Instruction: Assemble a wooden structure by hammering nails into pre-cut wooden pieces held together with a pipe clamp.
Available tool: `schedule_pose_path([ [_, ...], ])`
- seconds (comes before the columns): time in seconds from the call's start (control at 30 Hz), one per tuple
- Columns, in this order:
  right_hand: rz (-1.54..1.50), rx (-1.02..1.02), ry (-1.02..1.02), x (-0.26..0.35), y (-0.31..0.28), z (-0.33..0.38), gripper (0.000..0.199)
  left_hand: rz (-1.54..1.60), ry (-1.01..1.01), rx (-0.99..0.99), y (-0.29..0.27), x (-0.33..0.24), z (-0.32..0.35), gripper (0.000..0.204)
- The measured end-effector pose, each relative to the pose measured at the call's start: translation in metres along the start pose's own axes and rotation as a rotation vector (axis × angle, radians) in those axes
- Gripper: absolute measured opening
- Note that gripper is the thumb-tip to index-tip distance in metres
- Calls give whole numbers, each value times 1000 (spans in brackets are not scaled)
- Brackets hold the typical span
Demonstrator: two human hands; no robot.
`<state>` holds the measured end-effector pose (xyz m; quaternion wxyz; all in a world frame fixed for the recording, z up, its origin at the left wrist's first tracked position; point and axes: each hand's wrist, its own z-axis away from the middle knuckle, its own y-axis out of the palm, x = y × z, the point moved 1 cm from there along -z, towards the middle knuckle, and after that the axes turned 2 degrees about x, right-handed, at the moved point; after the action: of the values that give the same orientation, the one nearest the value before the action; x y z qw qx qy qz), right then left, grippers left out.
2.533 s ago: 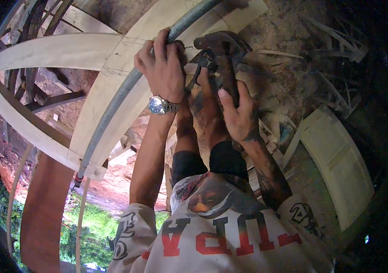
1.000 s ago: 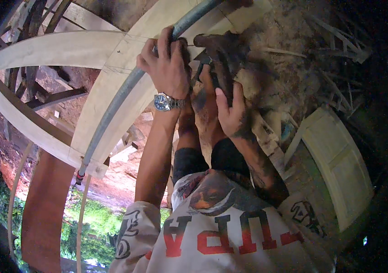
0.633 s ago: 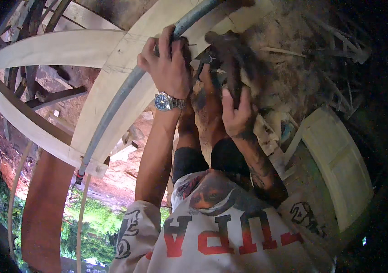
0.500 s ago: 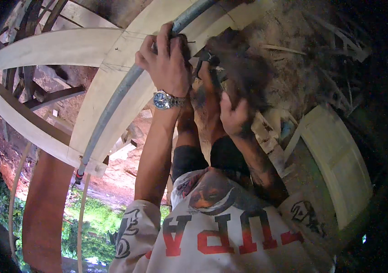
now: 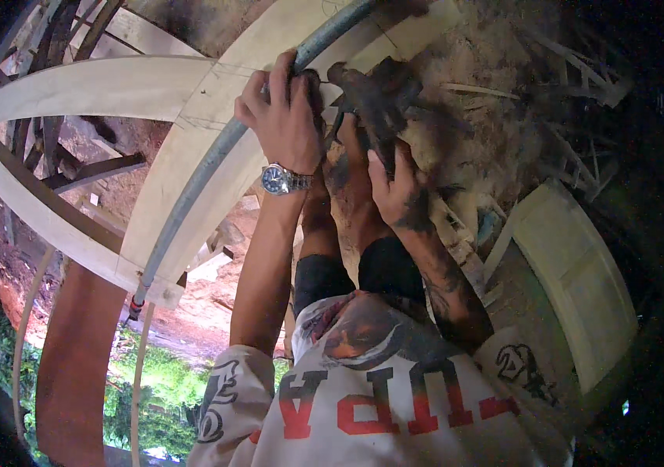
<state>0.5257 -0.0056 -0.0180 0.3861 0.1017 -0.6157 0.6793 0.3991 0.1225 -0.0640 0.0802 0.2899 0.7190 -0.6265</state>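
My left hand, with a wristwatch, is closed around a grey pipe that runs along a pale curved wooden plank. Just to its right, my right hand grips the handle of a dark tool whose blurred head is up against the plank's end beside my left fingers. My knees and legs show below the two hands. The tool's exact kind is hard to make out.
A second curved pale plank arches at the left over dark wooden framing. Sawdust and wood scraps lie at the right, next to a pale wooden panel. Red earth and green grass lie far below.
My right hand has swung the dark tool back and forth, its head blurring right and returning toward the plank. My left hand has stayed on the pipe.
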Motion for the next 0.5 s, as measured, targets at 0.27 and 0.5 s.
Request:
schedule_pose_path([
  [0.27,17,-192,-82,13,-20,9,43,-7,98,60,-5,7,-6,24],
  [0.5,-112,-50,130,-9,-17,2,39,-100,46,93,-10,-16,-1,25],
])
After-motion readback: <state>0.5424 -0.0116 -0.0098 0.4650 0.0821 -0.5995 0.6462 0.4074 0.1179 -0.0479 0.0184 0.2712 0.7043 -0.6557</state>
